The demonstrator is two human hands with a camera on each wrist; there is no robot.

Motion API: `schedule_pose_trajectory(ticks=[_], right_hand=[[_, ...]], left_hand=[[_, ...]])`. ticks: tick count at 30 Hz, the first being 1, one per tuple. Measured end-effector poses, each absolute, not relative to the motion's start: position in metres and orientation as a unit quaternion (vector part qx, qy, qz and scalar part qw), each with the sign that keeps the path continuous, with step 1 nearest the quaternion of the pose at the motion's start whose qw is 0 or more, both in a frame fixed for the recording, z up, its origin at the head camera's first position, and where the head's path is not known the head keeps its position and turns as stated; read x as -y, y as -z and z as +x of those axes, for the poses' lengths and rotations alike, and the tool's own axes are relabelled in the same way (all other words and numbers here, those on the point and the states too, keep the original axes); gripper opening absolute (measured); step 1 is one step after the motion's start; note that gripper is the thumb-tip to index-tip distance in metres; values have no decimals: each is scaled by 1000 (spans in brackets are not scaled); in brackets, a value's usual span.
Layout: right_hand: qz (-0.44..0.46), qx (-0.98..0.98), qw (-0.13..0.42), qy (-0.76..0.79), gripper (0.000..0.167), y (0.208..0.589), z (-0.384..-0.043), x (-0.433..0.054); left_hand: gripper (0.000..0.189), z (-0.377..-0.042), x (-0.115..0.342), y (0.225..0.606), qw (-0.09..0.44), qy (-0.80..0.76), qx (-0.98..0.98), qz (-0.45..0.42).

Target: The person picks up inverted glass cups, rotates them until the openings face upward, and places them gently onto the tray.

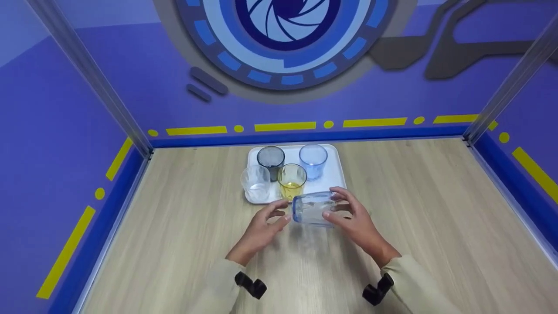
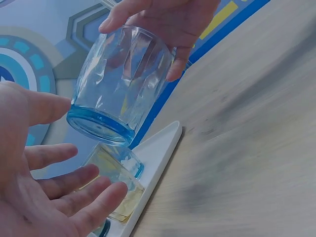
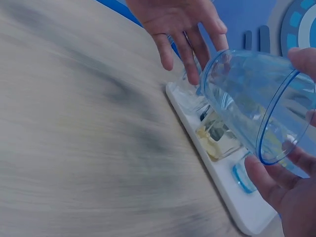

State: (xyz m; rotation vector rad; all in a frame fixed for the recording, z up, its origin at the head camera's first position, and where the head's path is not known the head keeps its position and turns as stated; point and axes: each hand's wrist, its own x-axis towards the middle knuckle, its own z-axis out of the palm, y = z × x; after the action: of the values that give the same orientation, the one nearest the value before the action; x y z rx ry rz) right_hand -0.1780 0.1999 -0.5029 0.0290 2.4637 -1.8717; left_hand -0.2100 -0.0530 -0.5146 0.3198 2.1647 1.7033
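Observation:
A light blue drinking glass (image 1: 311, 211) lies sideways in the air, its base toward the left. My right hand (image 1: 355, 222) grips it around the rim end, thumb on the near side and fingers on the far side. Beside the base, my left hand (image 1: 263, 229) has its fingers spread and slightly bent. In the left wrist view the left thumb comes up to the base edge of the glass (image 2: 116, 84); whether it touches cannot be told. Behind the hands, a white tray (image 1: 335, 174) holds a yellow glass (image 1: 292, 176) and a second blue glass (image 1: 313, 161).
Also on the tray stand a dark grey glass (image 1: 270, 157) at the back left and a clear glass (image 1: 256, 183) at the front left. The wooden table (image 1: 427, 209) is bounded by a blue back wall (image 1: 279, 111) and side walls.

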Motion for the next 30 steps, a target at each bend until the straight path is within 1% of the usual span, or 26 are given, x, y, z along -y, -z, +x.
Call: schedule_pose_trajectory(ticks=[7,14,22,30], right_hand=[[31,-829,24,557,66,496,-182,-200],[32,-836,19,548,67,488,-187,-203],[29,-841,7,540,68,485,-193,-206],[28,-865,-2,501,72,484,-199,-206]], left_hand=[[50,-207,54,511,158,-595,-777,133],[47,-204,55,513,177,-615,-759,121],[50,-199,56,511,153,-584,-787,129],[48,-195,57,509,145,-578,-791,139]])
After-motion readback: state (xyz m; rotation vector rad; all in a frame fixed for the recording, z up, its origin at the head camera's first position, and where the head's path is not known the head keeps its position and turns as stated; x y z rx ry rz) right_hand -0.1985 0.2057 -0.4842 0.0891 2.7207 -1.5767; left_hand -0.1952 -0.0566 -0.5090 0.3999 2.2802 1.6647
